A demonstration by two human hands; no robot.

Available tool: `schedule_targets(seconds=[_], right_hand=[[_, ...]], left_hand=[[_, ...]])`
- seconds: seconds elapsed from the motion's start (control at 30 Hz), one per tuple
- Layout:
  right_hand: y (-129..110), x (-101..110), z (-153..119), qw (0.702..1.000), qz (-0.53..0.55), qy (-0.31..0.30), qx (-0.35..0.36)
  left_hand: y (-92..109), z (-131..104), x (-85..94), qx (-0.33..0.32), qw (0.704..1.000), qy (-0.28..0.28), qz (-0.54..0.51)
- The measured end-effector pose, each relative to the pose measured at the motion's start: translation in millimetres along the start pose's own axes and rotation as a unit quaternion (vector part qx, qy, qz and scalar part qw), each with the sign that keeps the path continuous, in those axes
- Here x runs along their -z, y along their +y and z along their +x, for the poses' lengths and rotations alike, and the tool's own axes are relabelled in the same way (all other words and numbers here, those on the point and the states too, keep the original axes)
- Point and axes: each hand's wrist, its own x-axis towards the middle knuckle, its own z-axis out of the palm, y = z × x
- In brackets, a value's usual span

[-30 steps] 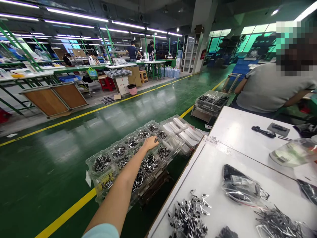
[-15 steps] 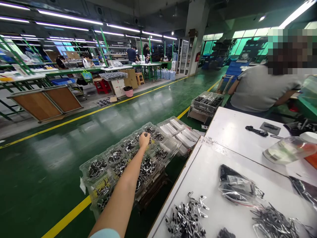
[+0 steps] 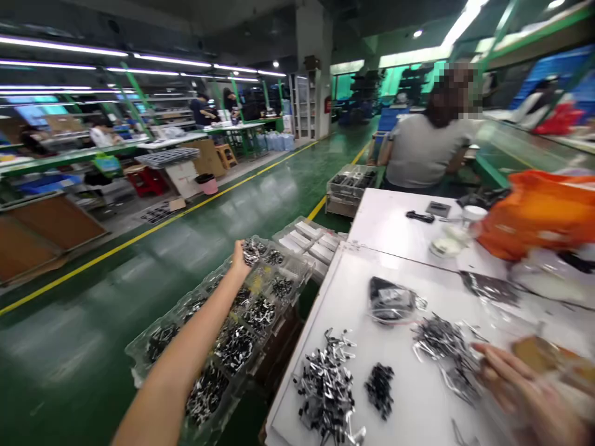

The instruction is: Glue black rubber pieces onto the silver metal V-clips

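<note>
My left hand (image 3: 240, 259) reaches out to the far part of a clear compartment tray (image 3: 297, 267), its fingers curled round a clump of small black-and-silver parts (image 3: 251, 253). Similar parts fill other compartments. My right hand (image 3: 515, 378) is at the right edge of the white table (image 3: 400, 384), blurred, beside a pile of silver metal pieces (image 3: 446, 347); its fingertips are too smeared to tell what they hold. A heap of black-and-silver clips (image 3: 328, 390) and a small pile of black pieces (image 3: 380, 389) lie on the table.
A plastic bag of dark parts (image 3: 390, 300), an orange bag (image 3: 542, 214) and a black tool (image 3: 419, 217) lie on the tables. A tray of white strips (image 3: 309, 244) adjoins the parts tray. A person in grey (image 3: 421, 148) sits beyond.
The view has swung right, bringing in the orange bag. My right hand has come into view at the right. My left hand is still at the tray, now with a clump of parts visible at its fingers.
</note>
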Motion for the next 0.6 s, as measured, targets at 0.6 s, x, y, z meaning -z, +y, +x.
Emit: schedule_targets(seconds=[0.6], right_hand=[[-33, 2, 2, 0.951, 0.300, -0.026, 0.074]], left_hand=[[-215, -294, -207.8, -0.084, 0.782, -0.434, 0.440]])
